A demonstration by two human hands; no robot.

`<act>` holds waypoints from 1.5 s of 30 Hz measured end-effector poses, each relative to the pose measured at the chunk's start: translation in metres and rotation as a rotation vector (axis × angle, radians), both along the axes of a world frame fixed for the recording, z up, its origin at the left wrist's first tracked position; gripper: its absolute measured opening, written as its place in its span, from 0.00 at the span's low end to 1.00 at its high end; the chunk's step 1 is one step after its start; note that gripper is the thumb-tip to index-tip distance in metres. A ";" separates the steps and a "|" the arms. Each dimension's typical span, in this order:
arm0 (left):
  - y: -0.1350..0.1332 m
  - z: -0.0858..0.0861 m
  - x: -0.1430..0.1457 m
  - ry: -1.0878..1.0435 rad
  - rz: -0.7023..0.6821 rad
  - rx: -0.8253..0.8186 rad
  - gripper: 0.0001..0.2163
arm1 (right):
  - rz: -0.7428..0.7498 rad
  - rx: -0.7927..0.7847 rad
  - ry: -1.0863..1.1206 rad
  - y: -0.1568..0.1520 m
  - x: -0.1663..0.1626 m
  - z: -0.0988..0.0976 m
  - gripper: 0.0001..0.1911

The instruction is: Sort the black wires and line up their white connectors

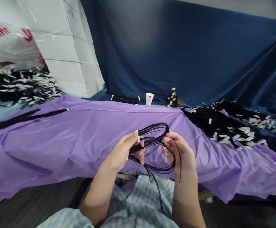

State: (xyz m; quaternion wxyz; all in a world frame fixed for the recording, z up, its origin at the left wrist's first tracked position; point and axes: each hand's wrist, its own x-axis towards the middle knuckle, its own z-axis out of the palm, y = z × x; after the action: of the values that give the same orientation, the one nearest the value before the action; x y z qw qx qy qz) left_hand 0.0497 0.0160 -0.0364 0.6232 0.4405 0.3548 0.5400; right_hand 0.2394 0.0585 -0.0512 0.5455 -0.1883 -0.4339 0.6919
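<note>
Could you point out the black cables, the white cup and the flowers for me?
Black cables [150,142]: head view, middle of the looped bundle.
White cup [149,99]: head view, front of its side wall.
Flowers [174,101]: head view, dark clump among the blossoms.

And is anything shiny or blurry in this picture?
In the head view, a pale, hazy glow shows on the dark blue curtain; in the head view, the purple cloth has soft shine on its folds; also in the head view, the black wires look clearer than the plastic bag's smeary red letters.
</note>
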 end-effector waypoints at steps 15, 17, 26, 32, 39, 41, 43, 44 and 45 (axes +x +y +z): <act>0.001 -0.001 0.001 -0.006 0.003 -0.007 0.21 | -0.434 0.189 0.233 0.010 0.009 0.004 0.13; 0.001 -0.002 0.001 0.005 -0.007 -0.005 0.21 | -0.402 0.211 0.234 0.007 0.014 0.006 0.11; 0.001 -0.004 0.000 0.127 -0.020 0.026 0.20 | -0.525 0.568 -0.208 -0.014 0.004 0.002 0.05; 0.001 -0.004 -0.001 0.138 -0.064 0.042 0.20 | -0.561 0.595 -0.502 -0.022 -0.001 0.005 0.05; 0.000 -0.002 -0.001 0.174 -0.102 0.063 0.20 | -0.598 0.613 -0.544 -0.025 -0.002 0.010 0.06; 0.000 -0.002 -0.001 0.183 -0.099 0.054 0.20 | -0.604 0.617 -0.562 -0.026 -0.004 0.011 0.07; 0.000 -0.002 -0.001 0.194 -0.095 0.048 0.19 | -0.607 0.618 -0.573 -0.027 -0.005 0.012 0.07; 0.000 -0.002 -0.001 0.199 -0.095 0.048 0.19 | -0.608 0.618 -0.575 -0.027 -0.005 0.013 0.07; 0.000 -0.002 -0.001 0.203 -0.096 0.049 0.19 | -0.609 0.618 -0.576 -0.028 -0.006 0.013 0.07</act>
State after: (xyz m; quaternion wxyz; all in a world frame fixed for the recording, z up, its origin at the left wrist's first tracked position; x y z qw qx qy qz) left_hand 0.0485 0.0157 -0.0386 0.5986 0.5244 0.3812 0.4706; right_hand 0.2339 0.0308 -0.0383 0.6107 -0.3187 -0.6760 0.2615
